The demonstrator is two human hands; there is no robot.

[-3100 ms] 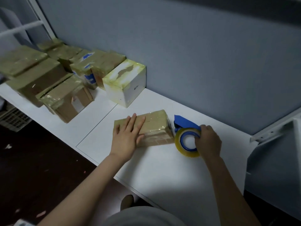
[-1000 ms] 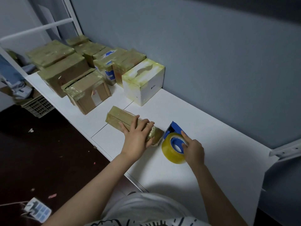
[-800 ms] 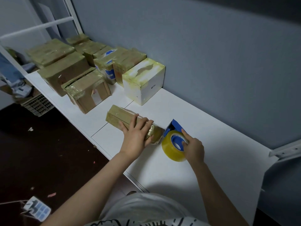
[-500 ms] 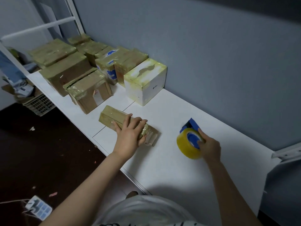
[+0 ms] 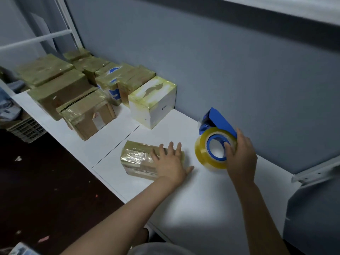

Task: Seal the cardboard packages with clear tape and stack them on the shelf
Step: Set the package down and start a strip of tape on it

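- Nearest: left hand (image 5: 171, 163) lay flat on the small package (image 5: 138, 159), fingers straight and spread. It pressed the package onto the white shelf (image 5: 184, 208), likely to steady it.
- Just right of the small package: right hand (image 5: 241, 157) clasped the tape dispenser (image 5: 214, 147), one digit hooked into the roll's core. No strip seen joining roll and package.
- Behind the small package: white box (image 5: 152, 103) against the wall.
- Farther back-left of it: taped packages (image 5: 73, 96) grouped, probably finished.
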